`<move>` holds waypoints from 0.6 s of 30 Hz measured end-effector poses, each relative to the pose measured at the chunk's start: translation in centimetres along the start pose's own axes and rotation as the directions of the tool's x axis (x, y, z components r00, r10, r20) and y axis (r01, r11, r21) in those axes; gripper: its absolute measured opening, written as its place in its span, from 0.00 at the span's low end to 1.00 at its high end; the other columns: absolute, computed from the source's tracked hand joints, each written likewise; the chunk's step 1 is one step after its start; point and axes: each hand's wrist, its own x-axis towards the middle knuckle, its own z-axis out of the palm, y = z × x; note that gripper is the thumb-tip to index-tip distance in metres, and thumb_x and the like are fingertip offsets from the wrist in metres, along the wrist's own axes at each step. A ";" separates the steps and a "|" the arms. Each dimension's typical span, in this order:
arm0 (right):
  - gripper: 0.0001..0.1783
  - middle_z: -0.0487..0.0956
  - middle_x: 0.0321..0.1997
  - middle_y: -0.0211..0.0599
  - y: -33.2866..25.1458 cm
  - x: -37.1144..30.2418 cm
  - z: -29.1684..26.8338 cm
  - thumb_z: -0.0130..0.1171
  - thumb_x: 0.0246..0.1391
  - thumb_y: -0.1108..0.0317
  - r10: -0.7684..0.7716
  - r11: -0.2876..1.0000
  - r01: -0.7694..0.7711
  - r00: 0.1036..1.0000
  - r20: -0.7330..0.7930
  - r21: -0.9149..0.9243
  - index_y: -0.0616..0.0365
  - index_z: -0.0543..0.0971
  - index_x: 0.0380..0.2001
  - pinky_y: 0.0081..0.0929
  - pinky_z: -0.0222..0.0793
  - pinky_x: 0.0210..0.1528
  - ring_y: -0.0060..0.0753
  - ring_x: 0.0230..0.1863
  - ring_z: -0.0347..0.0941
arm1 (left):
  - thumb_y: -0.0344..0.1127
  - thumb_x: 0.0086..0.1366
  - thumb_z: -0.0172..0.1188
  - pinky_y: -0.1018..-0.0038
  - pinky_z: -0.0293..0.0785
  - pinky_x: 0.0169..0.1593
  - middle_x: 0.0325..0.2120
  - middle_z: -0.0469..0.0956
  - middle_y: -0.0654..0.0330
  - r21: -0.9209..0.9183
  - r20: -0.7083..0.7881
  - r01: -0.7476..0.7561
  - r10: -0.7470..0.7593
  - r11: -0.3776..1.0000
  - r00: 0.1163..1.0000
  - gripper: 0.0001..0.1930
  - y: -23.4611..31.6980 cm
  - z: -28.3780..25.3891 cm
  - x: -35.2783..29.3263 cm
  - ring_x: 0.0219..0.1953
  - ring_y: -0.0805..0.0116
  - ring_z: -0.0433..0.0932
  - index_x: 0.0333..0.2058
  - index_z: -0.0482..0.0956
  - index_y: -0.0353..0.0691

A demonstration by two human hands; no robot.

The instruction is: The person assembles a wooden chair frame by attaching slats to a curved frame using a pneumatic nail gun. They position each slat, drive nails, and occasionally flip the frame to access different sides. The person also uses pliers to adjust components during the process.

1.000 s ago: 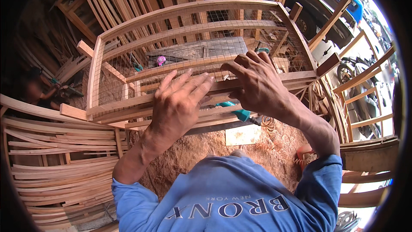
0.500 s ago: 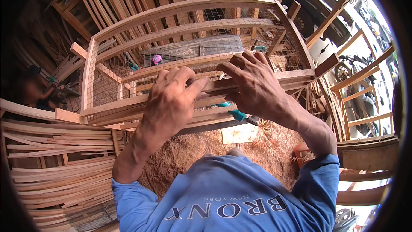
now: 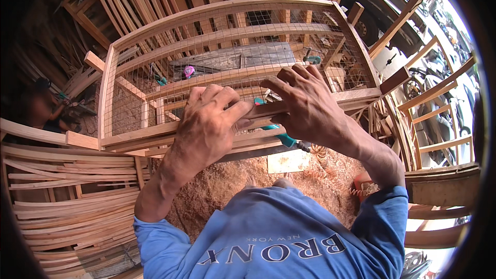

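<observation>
A large rectangular wooden frame (image 3: 222,6) with wire mesh (image 3: 356,51) stretched across it lies in front of me. At the middle of its near rail, my left hand (image 3: 206,124) is closed over the wood, knuckles up and fingers bent toward the mesh. To the right, my right hand (image 3: 312,103) grips the same rail with curled fingers. A short gap separates the hands. My palms hide most of the fingertips and the rail beneath. Just below the rail, between my hands, is part of a teal tool (image 3: 281,137).
Wooden supports (image 3: 93,61) stick out beneath the frame. Under the mesh lie a grey board (image 3: 263,54) and a pink round item (image 3: 189,71). Stacked wood strips (image 3: 77,217) stand at left. An orange coiled hose (image 3: 323,160) crosses the sawdust floor. Another person (image 3: 44,103) is at far left.
My left hand's fingers have shifted slightly left along the rail, and my right hand has barely moved. The near rail's left end sits slightly lower in view.
</observation>
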 end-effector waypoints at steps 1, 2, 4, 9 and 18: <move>0.28 0.77 0.43 0.44 0.0 0.0 0.0 0.71 0.42 0.64 -0.009 1.000 0.009 1.000 -0.013 0.002 0.60 0.78 0.50 0.42 0.62 0.57 0.45 0.52 0.71 | 0.32 0.57 0.70 0.63 0.70 0.50 0.38 0.79 0.61 -0.013 0.004 0.008 -0.008 1.000 1.000 0.13 0.0 0.0 0.0 0.46 0.63 0.77 0.42 0.86 0.45; 0.29 0.77 0.43 0.44 0.0 0.0 0.0 0.71 0.42 0.64 -0.017 1.000 0.017 1.000 -0.027 0.005 0.60 0.78 0.50 0.42 0.63 0.57 0.45 0.52 0.71 | 0.32 0.57 0.70 0.62 0.70 0.51 0.39 0.79 0.61 -0.017 0.010 0.022 -0.022 1.000 1.000 0.14 0.1 -0.1 0.0 0.47 0.62 0.77 0.43 0.86 0.45; 0.29 0.77 0.43 0.44 0.1 0.0 0.1 0.71 0.42 0.64 -0.009 1.000 0.009 1.000 -0.014 0.002 0.60 0.78 0.50 0.41 0.63 0.56 0.45 0.52 0.71 | 0.33 0.56 0.70 0.60 0.70 0.53 0.42 0.78 0.60 -0.023 0.029 0.058 -0.057 0.998 0.998 0.14 0.4 -0.2 -0.1 0.49 0.60 0.76 0.44 0.86 0.46; 0.30 0.77 0.44 0.44 0.0 -0.2 0.0 0.72 0.42 0.64 0.007 1.000 -0.007 1.000 -0.003 0.005 0.60 0.78 0.51 0.41 0.63 0.56 0.45 0.52 0.71 | 0.31 0.58 0.69 0.54 0.66 0.57 0.47 0.76 0.55 0.070 -0.025 0.120 -0.118 0.990 0.993 0.16 1.9 0.2 -0.5 0.54 0.56 0.73 0.46 0.84 0.45; 0.31 0.77 0.44 0.43 -0.1 -0.1 -0.2 0.73 0.42 0.63 0.014 1.000 -0.015 1.000 0.022 0.023 0.59 0.77 0.51 0.41 0.62 0.57 0.45 0.53 0.71 | 0.31 0.59 0.67 0.52 0.65 0.59 0.52 0.74 0.53 0.198 -0.027 0.118 -0.115 0.973 0.993 0.16 2.3 0.9 -0.5 0.56 0.55 0.73 0.47 0.82 0.46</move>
